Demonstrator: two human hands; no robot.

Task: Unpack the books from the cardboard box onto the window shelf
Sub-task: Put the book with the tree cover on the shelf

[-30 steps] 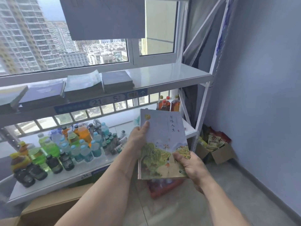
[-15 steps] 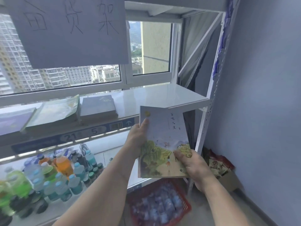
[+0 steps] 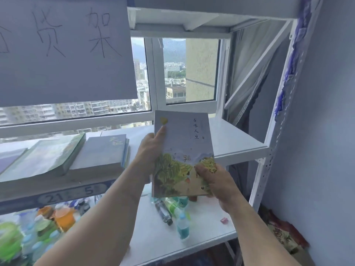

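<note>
Gripping one book (image 3: pixel 184 150), two hands face three shelved books (image 3: pixel 101 152).

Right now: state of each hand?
Left hand: closed on the illustrated book, gripping its left edge, thumb on the cover.
Right hand: closed on the same book, gripping its lower right corner.

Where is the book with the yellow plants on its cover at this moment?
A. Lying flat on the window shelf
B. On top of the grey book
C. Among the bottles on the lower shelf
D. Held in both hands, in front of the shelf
D: the left hand grips the left edge of the book and the right hand its lower right corner, in front of the window shelf.
</note>
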